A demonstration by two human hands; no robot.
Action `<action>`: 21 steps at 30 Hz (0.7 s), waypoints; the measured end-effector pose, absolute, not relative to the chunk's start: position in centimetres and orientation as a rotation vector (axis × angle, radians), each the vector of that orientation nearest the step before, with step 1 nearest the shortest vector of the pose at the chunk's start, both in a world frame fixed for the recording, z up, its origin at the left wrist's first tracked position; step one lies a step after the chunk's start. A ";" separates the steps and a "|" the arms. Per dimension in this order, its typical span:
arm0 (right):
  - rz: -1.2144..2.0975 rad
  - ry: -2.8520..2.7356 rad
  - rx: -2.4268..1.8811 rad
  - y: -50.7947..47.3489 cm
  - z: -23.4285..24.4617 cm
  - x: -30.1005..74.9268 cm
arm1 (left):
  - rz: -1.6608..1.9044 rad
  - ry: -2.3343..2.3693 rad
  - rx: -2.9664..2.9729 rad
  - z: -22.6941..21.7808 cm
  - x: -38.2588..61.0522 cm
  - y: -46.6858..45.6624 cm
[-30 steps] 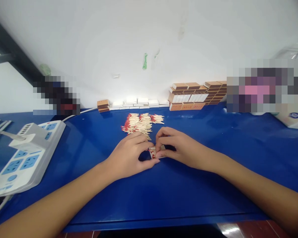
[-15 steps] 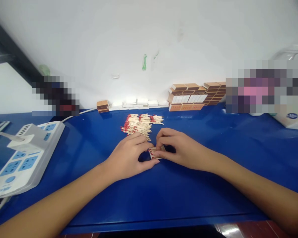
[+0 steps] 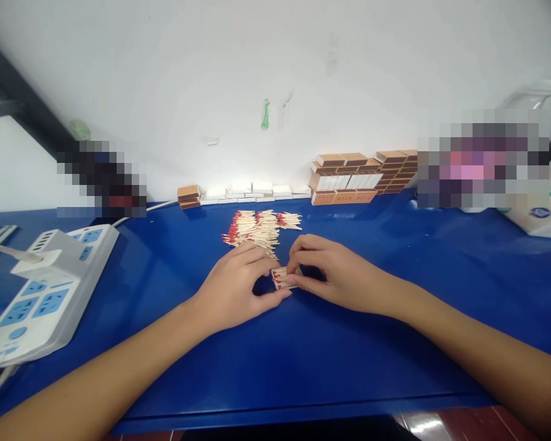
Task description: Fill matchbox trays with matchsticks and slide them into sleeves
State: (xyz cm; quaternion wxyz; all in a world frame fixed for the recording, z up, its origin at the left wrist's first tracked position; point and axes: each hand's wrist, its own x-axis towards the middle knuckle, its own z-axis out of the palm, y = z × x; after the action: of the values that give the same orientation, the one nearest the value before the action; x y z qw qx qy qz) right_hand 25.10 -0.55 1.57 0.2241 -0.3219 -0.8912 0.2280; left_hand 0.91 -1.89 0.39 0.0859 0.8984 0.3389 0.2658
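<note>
Between my two hands lies a small white matchbox tray, partly filled with red-tipped matches. My left hand grips the tray's left end, its thumb at the near side and its fingers at the far side. Over the tray's right part, my right hand is closed, thumb and fingertips pressed onto the matches inside. Those fingers hide the tray's right end. Just beyond my left hand, a loose pile of matches lies on the blue table, most red heads pointing left.
Along the wall stand white trays, two brown matchboxes and a stack of matchboxes. A white power strip with a plugged-in adapter is at left. A tissue pack lies at far right.
My right fingertips have shifted slightly on the matches, and more red heads show in the tray. The left thumb has moved back a little along the tray's near side.
</note>
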 end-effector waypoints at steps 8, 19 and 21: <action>0.430 -2.268 -1.122 2.0 0.9 26.3 | 0.775 1.033 2.674 0.4 0.8 -1.9; 0.087 -2.264 -1.044 7.6 -1.9 26.0 | 0.744 1.009 2.684 0.3 0.9 -2.0; 0.096 -2.271 -1.040 7.6 -1.9 26.1 | 0.731 1.008 2.683 0.3 0.9 -1.9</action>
State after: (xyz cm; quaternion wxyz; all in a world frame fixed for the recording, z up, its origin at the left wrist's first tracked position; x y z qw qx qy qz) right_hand 26.08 7.64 -1.94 0.3154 -0.3947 -0.8622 0.0363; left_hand 0.87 -1.95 0.31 0.0917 0.9032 0.3394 0.2462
